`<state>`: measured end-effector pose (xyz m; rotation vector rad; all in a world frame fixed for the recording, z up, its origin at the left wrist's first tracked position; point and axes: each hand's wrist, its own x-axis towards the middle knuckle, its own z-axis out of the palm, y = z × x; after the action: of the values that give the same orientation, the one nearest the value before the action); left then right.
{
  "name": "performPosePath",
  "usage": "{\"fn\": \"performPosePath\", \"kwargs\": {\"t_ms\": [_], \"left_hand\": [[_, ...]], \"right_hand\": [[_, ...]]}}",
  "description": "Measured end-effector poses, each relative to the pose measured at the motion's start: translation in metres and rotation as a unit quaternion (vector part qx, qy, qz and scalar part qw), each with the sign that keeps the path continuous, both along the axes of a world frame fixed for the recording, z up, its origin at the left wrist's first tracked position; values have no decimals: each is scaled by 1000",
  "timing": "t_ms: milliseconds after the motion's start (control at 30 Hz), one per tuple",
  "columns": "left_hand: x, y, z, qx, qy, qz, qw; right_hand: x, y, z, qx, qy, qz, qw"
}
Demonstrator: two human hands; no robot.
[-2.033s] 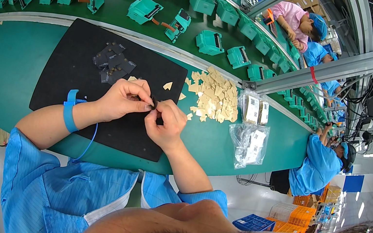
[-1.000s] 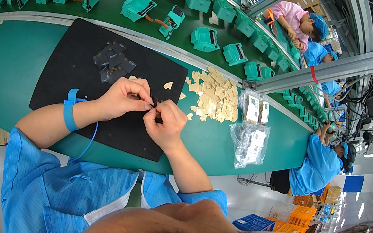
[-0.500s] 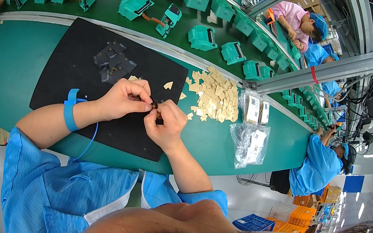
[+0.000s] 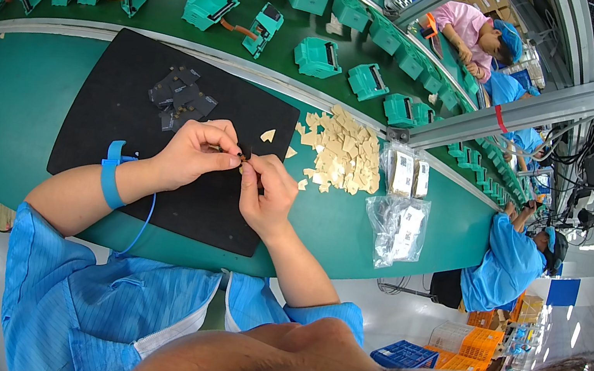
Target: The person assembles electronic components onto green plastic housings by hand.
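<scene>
My left hand (image 4: 194,155) and my right hand (image 4: 266,194) meet over a black mat (image 4: 129,110), fingertips pinched together on one small dark part (image 4: 243,153). A blue strap (image 4: 110,174) with a cord circles my left wrist. Several small black flat parts (image 4: 182,97) lie in a loose cluster on the mat beyond my left hand. A heap of beige paper pieces (image 4: 341,154) lies on the green bench right of the mat, with one stray beige piece (image 4: 268,135) on the mat near my fingers.
Clear plastic bags (image 4: 396,226) with white labels lie right of the beige heap. Several teal housings (image 4: 318,57) ride a dark green conveyor (image 4: 174,27) behind the bench. Other people in blue and pink coats work farther along the line at the right.
The teal housings on the conveyor have shifted leftward. My hands stay pinched together at the same spot over the mat.
</scene>
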<state>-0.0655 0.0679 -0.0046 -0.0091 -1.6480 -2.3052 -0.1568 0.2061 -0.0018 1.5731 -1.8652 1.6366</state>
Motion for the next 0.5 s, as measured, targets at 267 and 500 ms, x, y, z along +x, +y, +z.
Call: {"fn": "performPosePath", "kwargs": {"t_ms": [267, 500], "left_hand": [[-4, 3, -4, -4, 0, -4, 1000], [-6, 6, -4, -13, 10, 0, 1000]], "right_hand": [[-2, 3, 5, 2, 2, 2, 1000], [-6, 6, 6, -2, 6, 12, 1000]]}}
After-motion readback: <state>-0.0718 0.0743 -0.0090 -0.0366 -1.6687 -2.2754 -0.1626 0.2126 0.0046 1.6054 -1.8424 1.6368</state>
